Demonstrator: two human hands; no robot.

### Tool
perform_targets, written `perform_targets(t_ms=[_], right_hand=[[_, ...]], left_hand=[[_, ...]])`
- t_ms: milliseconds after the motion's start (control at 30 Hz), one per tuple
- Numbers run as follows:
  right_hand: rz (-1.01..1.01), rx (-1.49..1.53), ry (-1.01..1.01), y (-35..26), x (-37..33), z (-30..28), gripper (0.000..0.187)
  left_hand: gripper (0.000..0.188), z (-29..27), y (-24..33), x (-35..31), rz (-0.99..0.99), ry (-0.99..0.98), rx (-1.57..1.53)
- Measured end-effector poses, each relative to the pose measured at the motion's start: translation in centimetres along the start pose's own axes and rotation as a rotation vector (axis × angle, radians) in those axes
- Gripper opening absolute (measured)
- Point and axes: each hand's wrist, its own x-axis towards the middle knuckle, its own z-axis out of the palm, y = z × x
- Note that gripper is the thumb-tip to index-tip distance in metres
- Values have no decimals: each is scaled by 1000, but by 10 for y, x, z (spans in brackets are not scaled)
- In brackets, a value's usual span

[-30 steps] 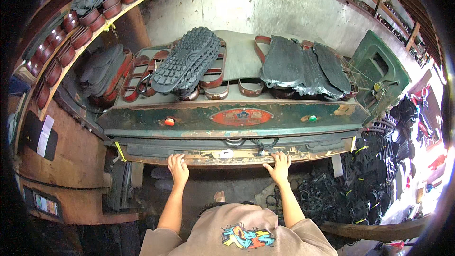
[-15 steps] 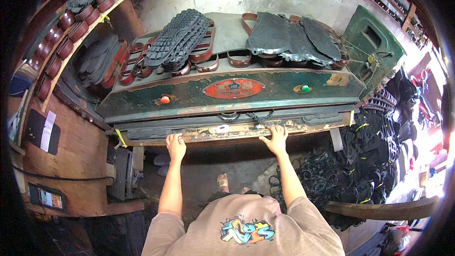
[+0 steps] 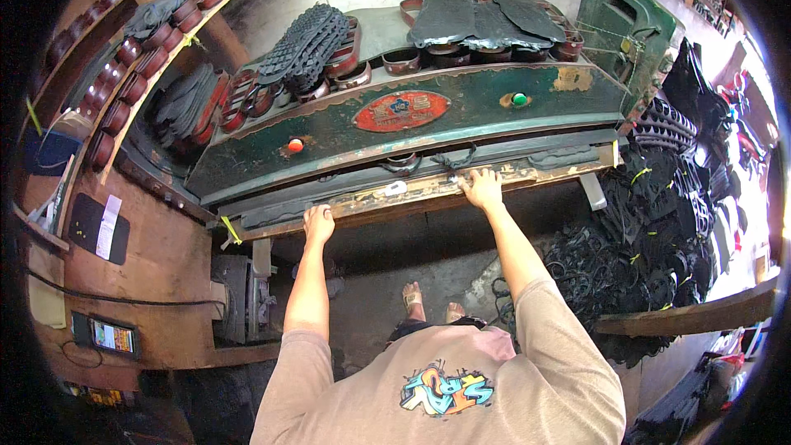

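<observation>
A long machine with a dark green front panel [image 3: 486,119] stands across from me. Along its near side runs a worn wooden ledge [image 3: 371,208] with chipped paint. My left hand [image 3: 318,223] has its fingers curled over the ledge's edge, left of the middle. Farther right, my right hand [image 3: 484,189] lies on the ledge with fingers spread and thumb out to the left. Between the hands, a small white piece [image 3: 396,189] sits on the ledge. A dark cord-like loop [image 3: 453,161] hangs in the slot behind it, near my right hand. An orange-red button [image 3: 295,146] and a green button [image 3: 519,100] stick out of the panel.
Black shoe soles [image 3: 309,45] and dark sheets [image 3: 445,21] lie on brown strap loops [image 3: 401,62] atop the machine. Brown straps [image 3: 132,89] line a shelf at left. Black scraps [image 3: 634,255] are heaped at right, beside a wooden beam [image 3: 692,313]. A phone-like screen [image 3: 113,335] lies lower left.
My view has shifted and tilted, so the machine sits higher and slants upward to the right. Both hands stay on the ledge.
</observation>
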Motion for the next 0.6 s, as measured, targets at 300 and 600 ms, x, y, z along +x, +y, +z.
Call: perform_targets(t_ms=[300, 600], right_hand=[[-58, 42, -146, 25, -62, -25, 39], [-592, 583, -234, -97, -97, -90, 66]], left_hand=[[26, -5, 14, -90, 15, -25, 127], [44, -42, 93, -124, 7, -561, 255]])
